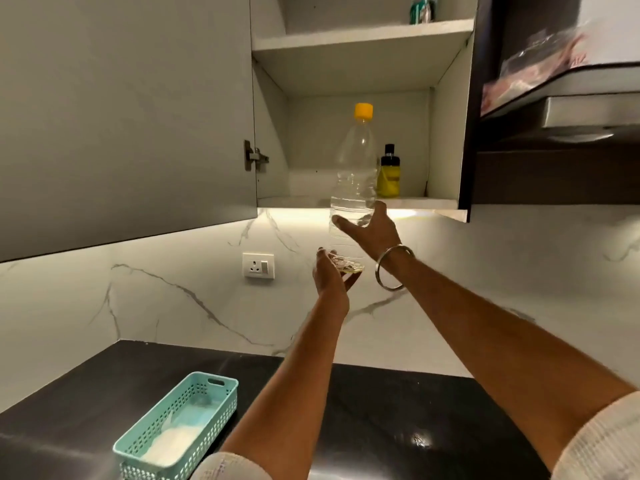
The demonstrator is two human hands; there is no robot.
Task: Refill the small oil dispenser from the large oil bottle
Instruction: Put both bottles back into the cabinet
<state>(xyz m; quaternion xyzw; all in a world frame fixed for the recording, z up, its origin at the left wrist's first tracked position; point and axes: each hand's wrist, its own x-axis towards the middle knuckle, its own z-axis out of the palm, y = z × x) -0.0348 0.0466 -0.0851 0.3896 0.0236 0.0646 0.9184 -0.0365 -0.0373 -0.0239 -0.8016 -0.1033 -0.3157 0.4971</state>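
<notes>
Large oil bottle [353, 174]: clear ribbed plastic, tall, with a yellow screw cap [363, 110]. It is held upright in the air just in front of the open wall cabinet [360, 88], its base below the cabinet's bottom shelf.
Fill: it looks nearly empty, with only a thin yellowish pool at the base, though glare makes the level hard to read.
Handling: likely light and top-steady, with thin walls that would dent under a hard squeeze; any oil film would make it slippery.
Where to hold: the ribbed lower waist for grip, with a palm under the base.
Right hand [372, 228]: thumb and fingers curved round the bottle's lower body, a metal bangle [394, 268] at the wrist.
Left hand [334, 273]: cupped under the base, fingers bent up against it.
Small oil dispenser [389, 176]: probably the squat yellow-filled bottle with a black top, standing on the cabinet's bottom shelf, just right of the large bottle.
Below the cabinet: glossy black counter [381, 410], veined marble backsplash [173, 289], a perforated teal plastic basket [180, 431].
</notes>
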